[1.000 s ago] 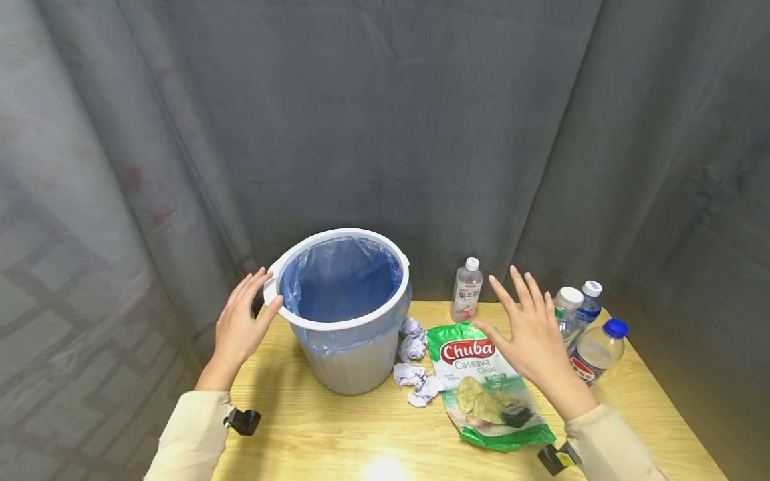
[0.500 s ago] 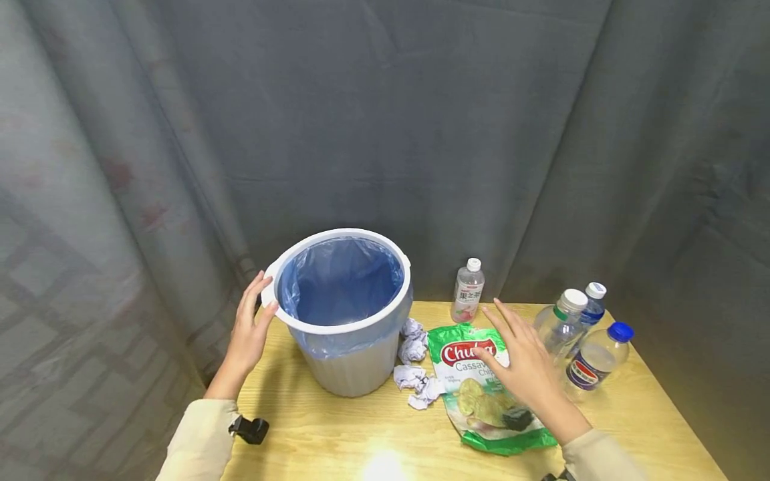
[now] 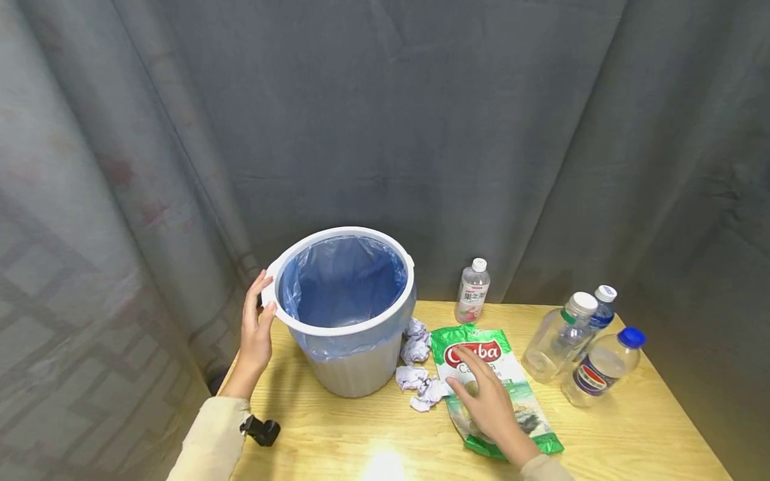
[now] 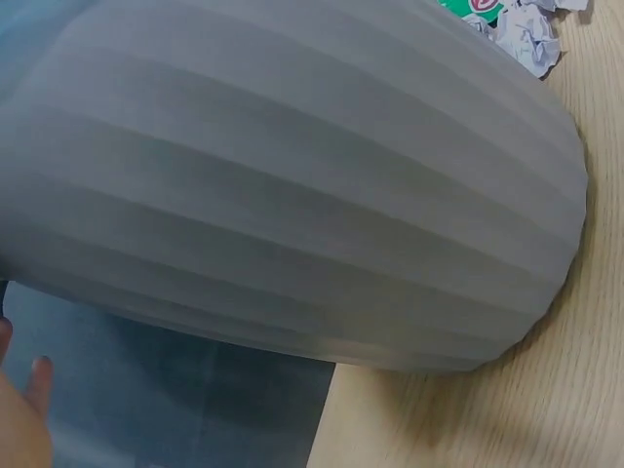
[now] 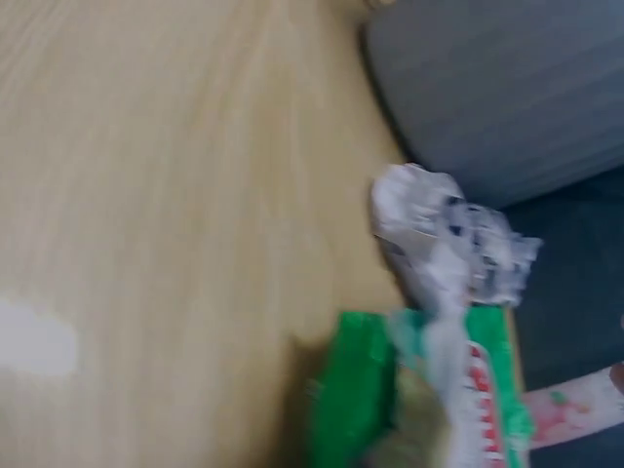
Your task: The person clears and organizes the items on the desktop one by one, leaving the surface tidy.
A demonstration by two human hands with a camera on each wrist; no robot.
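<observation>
A white ribbed bin point(image 3: 355, 371) with a blue liner stands at the table's back left. My left hand point(image 3: 255, 329) lies against its left rim with straight fingers, thumb on the rim. The left wrist view is filled by the bin's wall point(image 4: 292, 195), with a fingertip point(image 4: 39, 375) at the lower left. My right hand point(image 3: 481, 401) rests flat, fingers spread, on a green Chuba chips bag point(image 3: 511, 374) lying right of the bin. Crumpled paper balls point(image 3: 416, 347) lie between bin and bag. In the blurred right wrist view I see paper point(image 5: 448, 244) and the bag point(image 5: 429, 400).
A small bottle point(image 3: 472, 290) stands behind the bag. Three more plastic bottles lie or stand at the right: a clear one point(image 3: 556, 337), a blue-labelled one point(image 3: 601, 307) and a blue-capped one point(image 3: 598, 367). Grey curtains close the back. The wooden table point(image 3: 361, 447) ends close on the left.
My right hand came down and leftward from above the bottles onto the chips bag. My left hand closed in until it touched the bin's rim.
</observation>
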